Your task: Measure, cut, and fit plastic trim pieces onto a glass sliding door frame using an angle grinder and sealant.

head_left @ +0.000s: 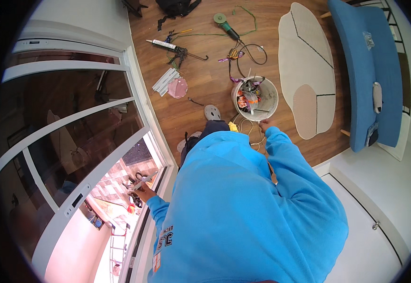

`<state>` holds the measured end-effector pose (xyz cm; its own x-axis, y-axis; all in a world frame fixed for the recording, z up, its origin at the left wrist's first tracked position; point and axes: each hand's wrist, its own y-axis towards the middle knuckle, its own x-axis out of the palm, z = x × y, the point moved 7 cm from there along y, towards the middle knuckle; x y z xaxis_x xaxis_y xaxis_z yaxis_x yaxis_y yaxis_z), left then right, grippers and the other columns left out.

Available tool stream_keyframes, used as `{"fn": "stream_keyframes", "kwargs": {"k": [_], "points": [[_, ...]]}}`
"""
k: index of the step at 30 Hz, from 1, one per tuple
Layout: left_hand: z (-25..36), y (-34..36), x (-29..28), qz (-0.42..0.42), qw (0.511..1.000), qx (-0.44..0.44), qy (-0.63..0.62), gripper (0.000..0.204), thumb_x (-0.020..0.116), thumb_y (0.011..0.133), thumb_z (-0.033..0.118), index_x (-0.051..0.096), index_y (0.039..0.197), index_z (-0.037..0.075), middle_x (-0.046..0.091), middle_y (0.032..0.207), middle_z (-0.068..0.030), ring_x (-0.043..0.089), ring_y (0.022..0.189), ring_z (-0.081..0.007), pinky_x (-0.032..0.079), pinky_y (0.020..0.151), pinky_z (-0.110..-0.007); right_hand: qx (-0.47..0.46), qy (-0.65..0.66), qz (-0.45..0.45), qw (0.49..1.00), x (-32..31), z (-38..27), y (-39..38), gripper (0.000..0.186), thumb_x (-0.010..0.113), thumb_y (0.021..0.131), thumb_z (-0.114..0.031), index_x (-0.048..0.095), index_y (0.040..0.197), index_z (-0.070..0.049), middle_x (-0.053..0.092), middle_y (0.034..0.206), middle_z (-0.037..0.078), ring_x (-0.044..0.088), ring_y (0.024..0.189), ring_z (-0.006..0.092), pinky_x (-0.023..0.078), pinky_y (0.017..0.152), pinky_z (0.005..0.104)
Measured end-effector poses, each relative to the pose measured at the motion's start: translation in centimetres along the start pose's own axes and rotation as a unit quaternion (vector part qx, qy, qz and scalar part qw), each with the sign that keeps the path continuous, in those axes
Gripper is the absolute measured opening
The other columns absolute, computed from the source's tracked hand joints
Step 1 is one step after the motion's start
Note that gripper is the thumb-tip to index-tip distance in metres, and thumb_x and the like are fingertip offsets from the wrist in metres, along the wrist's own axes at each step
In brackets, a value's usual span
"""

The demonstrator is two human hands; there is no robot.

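My left hand (pixel 144 191), at the open white sliding window (pixel 75 202) on the left, is closed on a pale flat strip (pixel 146 180), with dark items beyond it that are hard to make out. My right hand (pixel 265 125) has its fingers curled at the near rim of a white bucket (pixel 271 96) on the wooden floor. The bucket holds several jumbled tools and small orange and dark items (pixel 248 96). A pale cord (pixel 245 127) and a yellow item (pixel 232 126) lie beside it, by my grey shoe (pixel 212 112).
Ahead lie a green angle grinder (pixel 226 26), a caulking gun (pixel 177 49), pale strips (pixel 165 80), a pink disc (pixel 178 88) and a black bag (pixel 174 7). Right are a cream rug (pixel 304 70), a blue sofa (pixel 389 89) and a white door (pixel 356 226).
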<state>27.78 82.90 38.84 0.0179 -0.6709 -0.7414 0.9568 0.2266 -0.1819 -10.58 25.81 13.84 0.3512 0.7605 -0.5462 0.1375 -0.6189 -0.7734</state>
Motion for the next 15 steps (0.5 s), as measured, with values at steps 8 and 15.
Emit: {"fn": "stream_keyframes", "kwargs": {"k": [8,15], "points": [[3.2,6.7,-3.7,0.088,0.994,0.021,-0.054,0.035,0.052,0.091,0.016,0.046,0.117,-0.006,0.054,0.112,-0.0191,0.054,0.101,-0.0254,0.044,0.087,-0.034,0.096,0.04,-0.002,0.995,-2.4,-1.2,-2.9,0.019,0.062,0.08,-0.02,0.064,0.097,-0.011,0.063,0.073,0.006,0.058,0.057,0.0154,0.046,0.046,0.033],[6.4,6.8,2.0,-0.045,0.99,0.131,0.036,0.035,0.051,0.091,0.014,0.043,0.119,-0.005,0.051,0.114,-0.0181,0.052,0.103,-0.0257,0.041,0.09,-0.034,0.085,-0.11,-0.01,0.99,-1.4,-2.6,-2.7,0.034,0.062,0.072,-0.031,0.067,0.1,-0.012,0.065,0.098,0.015,0.063,0.092,0.0299,0.048,0.084,0.0372]]}}
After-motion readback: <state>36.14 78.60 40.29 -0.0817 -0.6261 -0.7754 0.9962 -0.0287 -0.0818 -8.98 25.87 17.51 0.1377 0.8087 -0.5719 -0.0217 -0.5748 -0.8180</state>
